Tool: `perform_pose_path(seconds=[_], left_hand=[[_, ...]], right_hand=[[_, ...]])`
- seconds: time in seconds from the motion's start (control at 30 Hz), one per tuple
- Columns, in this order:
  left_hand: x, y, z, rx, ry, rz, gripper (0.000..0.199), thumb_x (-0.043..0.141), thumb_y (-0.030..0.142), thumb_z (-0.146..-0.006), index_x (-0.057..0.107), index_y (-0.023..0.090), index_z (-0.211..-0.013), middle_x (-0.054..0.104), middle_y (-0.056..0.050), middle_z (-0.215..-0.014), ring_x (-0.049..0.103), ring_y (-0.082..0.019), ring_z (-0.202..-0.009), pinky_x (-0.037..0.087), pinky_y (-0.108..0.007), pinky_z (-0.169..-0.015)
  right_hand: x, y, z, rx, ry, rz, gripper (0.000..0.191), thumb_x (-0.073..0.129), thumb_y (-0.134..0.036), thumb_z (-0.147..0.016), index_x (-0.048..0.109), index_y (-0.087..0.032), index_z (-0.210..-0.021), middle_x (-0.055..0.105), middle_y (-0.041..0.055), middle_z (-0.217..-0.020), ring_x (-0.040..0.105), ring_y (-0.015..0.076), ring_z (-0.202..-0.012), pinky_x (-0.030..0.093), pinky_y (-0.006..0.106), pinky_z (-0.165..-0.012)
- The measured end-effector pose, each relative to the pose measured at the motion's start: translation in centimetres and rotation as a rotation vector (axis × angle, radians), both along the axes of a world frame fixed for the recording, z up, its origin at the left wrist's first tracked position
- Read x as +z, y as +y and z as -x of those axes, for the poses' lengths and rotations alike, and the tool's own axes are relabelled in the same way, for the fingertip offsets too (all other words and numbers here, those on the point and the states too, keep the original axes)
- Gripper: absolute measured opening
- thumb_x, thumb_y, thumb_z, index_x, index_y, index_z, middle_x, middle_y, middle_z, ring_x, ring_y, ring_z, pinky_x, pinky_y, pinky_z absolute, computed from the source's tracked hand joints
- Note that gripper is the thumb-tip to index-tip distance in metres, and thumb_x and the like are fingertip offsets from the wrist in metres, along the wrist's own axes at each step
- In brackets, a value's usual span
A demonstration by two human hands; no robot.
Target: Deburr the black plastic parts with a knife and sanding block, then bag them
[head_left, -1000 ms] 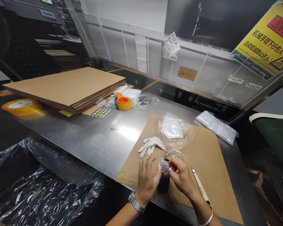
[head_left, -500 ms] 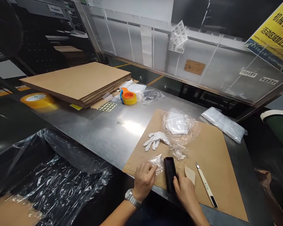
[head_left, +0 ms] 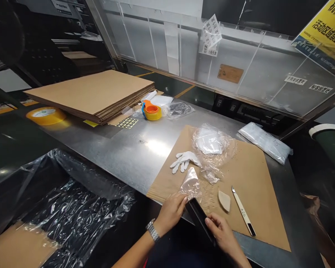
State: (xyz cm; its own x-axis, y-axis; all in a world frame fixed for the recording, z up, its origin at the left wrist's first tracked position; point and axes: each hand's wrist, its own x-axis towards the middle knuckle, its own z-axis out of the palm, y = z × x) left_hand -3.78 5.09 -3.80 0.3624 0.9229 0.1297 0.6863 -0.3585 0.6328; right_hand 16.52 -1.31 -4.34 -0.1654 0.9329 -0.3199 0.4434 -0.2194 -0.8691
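Note:
My right hand (head_left: 220, 231) grips a narrow black open-topped box (head_left: 198, 217) by its right side. The box tilts at the table's front edge, its far end close to my left fingertips. With fingers closed, my left hand (head_left: 171, 212) pinches the near edge of a small clear plastic bag (head_left: 191, 183), which lies on the cardboard sheet (head_left: 251, 167). A beige wedge-shaped piece (head_left: 224, 201) rests right of the box. Beside it lies a white-handled craft knife (head_left: 243, 212), blade pointing away. Beyond the bag is a white glove (head_left: 185, 160).
A crumpled clear bag with white contents (head_left: 209, 139) sits at the back of the sheet. Stacked cardboard (head_left: 100, 91), a tape dispenser (head_left: 151, 111) and a tape roll (head_left: 46, 116) stand far left. A black plastic-lined bin (head_left: 80, 208) is at left; a flat plastic packet (head_left: 265, 142) lies at right.
The black box has come down toward me and turned, its far end swinging left toward my left hand. The clear bag now lies more spread out. The beige piece is now fully uncovered.

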Motion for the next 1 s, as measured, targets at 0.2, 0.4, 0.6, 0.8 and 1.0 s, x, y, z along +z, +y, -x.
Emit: perform_pose_path(seconds=[0.2,0.4,0.6,0.8,1.0], left_hand=[[0.1,-0.8,-0.1,-0.017,0.045,-0.011,0.030,0.035,0.020,-0.089,0.058,0.020,-0.107,0.068,-0.006,-0.095,0.063,-0.018,-0.085,0.049,-0.029,-0.075],[0.3,-1.9,-1.3,0.059,0.158,-0.102,0.035,0.029,0.016,-0.087,0.055,0.008,-0.109,0.065,-0.016,-0.084,0.059,-0.028,-0.077,0.046,-0.044,-0.068],[3.0,-2.2,-1.4,-0.164,0.177,-0.140,0.023,0.039,0.013,-0.081,0.061,0.020,-0.084,0.062,-0.005,-0.069,0.056,-0.022,-0.065,0.044,-0.033,-0.060],[5.6,-0.5,-0.2,-0.095,0.142,-0.113,0.023,0.039,0.013,-0.081,0.060,0.020,-0.087,0.062,-0.005,-0.072,0.056,-0.021,-0.068,0.041,-0.032,-0.062],[10.2,1.8,1.3,-0.004,0.001,-0.071,0.024,0.039,0.016,-0.082,0.062,0.021,-0.086,0.064,-0.003,-0.074,0.056,-0.017,-0.071,0.039,-0.028,-0.064]], right_hand=[[0.2,0.8,0.6,-0.096,-0.228,-0.102,0.043,0.032,-0.052,-0.088,0.056,-0.018,-0.076,0.056,0.0021,-0.062,0.051,0.0153,-0.056,0.035,0.024,-0.053],[1.2,0.8,2.8,-0.036,-0.460,-0.214,0.034,0.034,-0.043,-0.088,0.059,-0.022,-0.097,0.065,0.0066,-0.068,0.061,0.0215,-0.060,0.034,0.026,-0.055],[3.3,2.8,3.2,0.003,-0.567,-0.274,0.042,0.031,-0.031,-0.089,0.044,-0.012,-0.124,0.065,0.0071,-0.063,0.062,0.0235,-0.060,0.037,0.028,-0.054],[8.0,6.2,3.2,0.139,-0.604,-0.359,0.036,0.035,-0.035,-0.089,0.062,-0.023,-0.068,0.058,0.0022,-0.053,0.053,0.0159,-0.049,0.026,0.025,-0.047],[13.6,9.8,3.4,0.367,-0.588,-0.491,0.021,0.046,-0.023,-0.080,0.056,-0.021,-0.062,0.049,0.0000,-0.046,0.041,0.0121,-0.042,0.023,0.025,-0.045]])
